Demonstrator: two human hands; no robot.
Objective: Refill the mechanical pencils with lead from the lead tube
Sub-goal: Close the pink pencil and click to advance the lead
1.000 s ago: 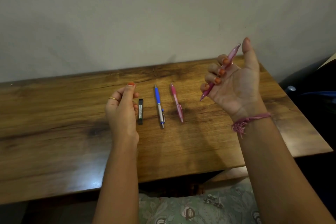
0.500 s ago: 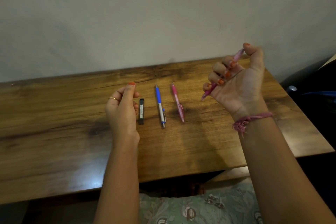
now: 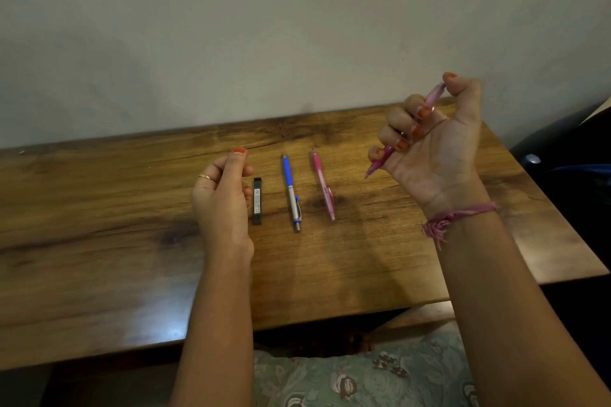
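My right hand (image 3: 436, 149) grips a pink mechanical pencil (image 3: 380, 163) above the right part of the wooden table (image 3: 99, 241), tip pointing down-left, thumb bent onto its top end. My left hand (image 3: 220, 198) hovers with loosely curled fingers and holds nothing visible. Just right of it lies the black lead tube (image 3: 257, 201). A blue and silver pencil (image 3: 291, 190) and a second pink pencil (image 3: 323, 183) lie side by side on the table between my hands.
A pale wall rises behind the table. A dark object (image 3: 568, 155) stands past the table's right edge. Patterned fabric (image 3: 347, 377) on my lap shows below the front edge.
My right thumb went from straight up to bent down onto the pencil's top end. My left hand and the items on the table stayed put.
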